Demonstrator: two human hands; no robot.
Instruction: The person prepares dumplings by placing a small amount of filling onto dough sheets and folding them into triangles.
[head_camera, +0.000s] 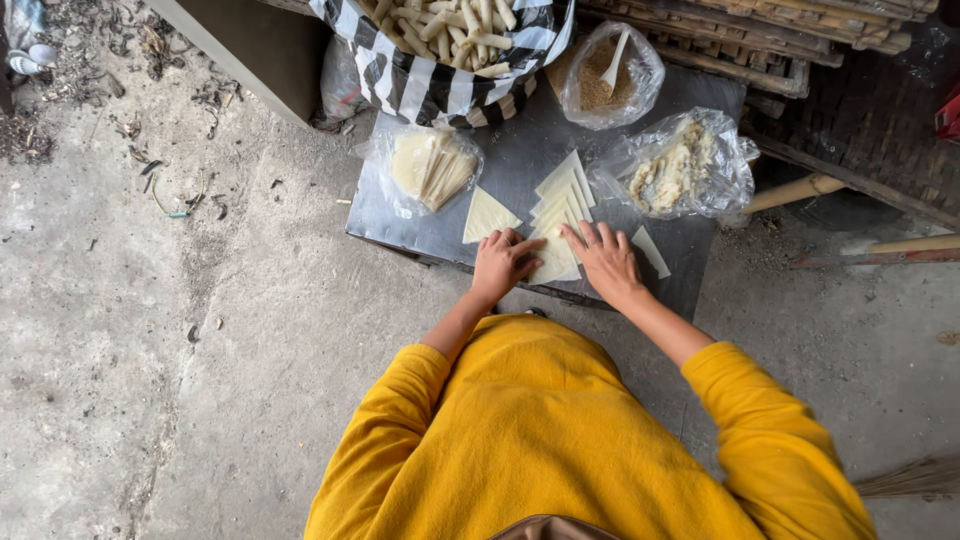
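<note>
We look down on a bare concrete floor (200, 330) and, set on it, a low grey metal counter (520, 150) that carries all our things. Well beyond our fingers, at the counter's far edge, sits a black-and-white striped bag (420, 85) full of pale rolled sticks; to its right a clear bag of brown crumbs (600, 85) with a white spoon in it, and nearer our right fingers a clear bag of pale lumpy filling (680, 170). Ahead of our left fingers lies a clear bag of stacked wrappers (430, 165). Our left hand (500, 265) has its fingers curled down onto the near corner of a fanned row of pale triangular wrappers (558, 215), pinching its edge; our right hand (605, 262) lies flat, fingers spread open on the same row, gripping nothing. One loose triangle (487, 215) lies just ahead of the left fingers, another (650, 250) just right of the right fingers
</note>
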